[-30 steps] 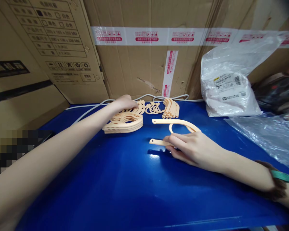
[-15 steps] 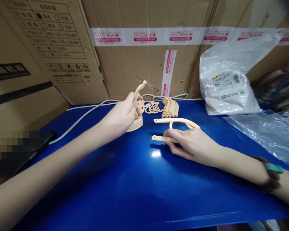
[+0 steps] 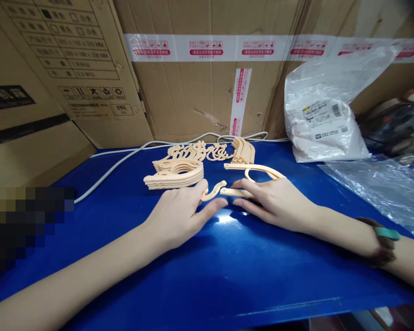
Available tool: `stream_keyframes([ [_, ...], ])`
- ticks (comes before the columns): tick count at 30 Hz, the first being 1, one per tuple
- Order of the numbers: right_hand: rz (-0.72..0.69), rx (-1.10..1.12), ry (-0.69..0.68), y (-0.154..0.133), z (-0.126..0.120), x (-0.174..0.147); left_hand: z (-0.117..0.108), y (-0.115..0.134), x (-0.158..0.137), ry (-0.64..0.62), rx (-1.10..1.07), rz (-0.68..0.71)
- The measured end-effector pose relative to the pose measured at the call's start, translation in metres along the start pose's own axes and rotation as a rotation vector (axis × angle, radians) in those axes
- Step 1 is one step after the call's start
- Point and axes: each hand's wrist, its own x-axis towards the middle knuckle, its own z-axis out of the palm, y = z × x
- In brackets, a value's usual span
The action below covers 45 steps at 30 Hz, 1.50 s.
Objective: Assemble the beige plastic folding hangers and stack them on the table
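Observation:
My left hand (image 3: 181, 215) is closed on a beige plastic hanger hook (image 3: 214, 190), a small curved piece whose tip points right. My right hand (image 3: 279, 202) grips a beige hanger arm (image 3: 236, 192), its holed end facing the hook with hardly any space between them. Just behind the right fingers lies another hanger arm (image 3: 251, 168) with a curved inner loop, partly covered by that hand. Beyond my left hand a stack of hanger arms (image 3: 175, 177) rests on the blue table (image 3: 207, 276).
Loose hooks (image 3: 189, 149) lie at the back beside a second stack of arms (image 3: 243, 151). A white cable (image 3: 117, 166) runs along the cardboard boxes (image 3: 193, 92). On the right are a white plastic bag (image 3: 326, 124) and clear plastic film (image 3: 382, 193). A pixelated area covers the left edge.
My left hand has come down and toward me from the back with the hook, which now sits close to the arm's end. My right hand has barely moved.

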Motion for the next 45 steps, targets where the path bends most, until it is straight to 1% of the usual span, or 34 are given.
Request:
stream_keyframes([
  [4, -0.058, 0.019, 0.008, -0.0013, 0.0003, -0.0012, 0.0015, 0.0, 0.0001, -0.04, -0.001, -0.032],
  [9, -0.111, 0.01, 0.039, -0.0012, 0.0021, -0.0019, 0.0007, -0.0031, 0.0023, 0.016, -0.058, 0.085],
  [14, -0.157, -0.04, 0.08, -0.0003, 0.0034, -0.0006, 0.0004, -0.0047, 0.003, 0.013, -0.079, 0.15],
  [28, -0.144, -0.025, 0.041, -0.0003, 0.0035, -0.001, -0.0001, -0.0071, 0.0025, -0.068, -0.086, 0.216],
  [32, -0.152, -0.013, 0.041, -0.0007, 0.0037, -0.0009, 0.0, -0.0069, 0.0032, -0.076, -0.023, 0.249],
  [41, -0.164, -0.012, 0.065, -0.0017, 0.0061, -0.0009, -0.0002, -0.0033, 0.0022, -0.119, 0.226, 0.254],
  [45, -0.168, -0.005, 0.052, -0.0014, 0.0066, -0.0007, 0.002, -0.005, 0.0033, -0.131, 0.351, 0.269],
])
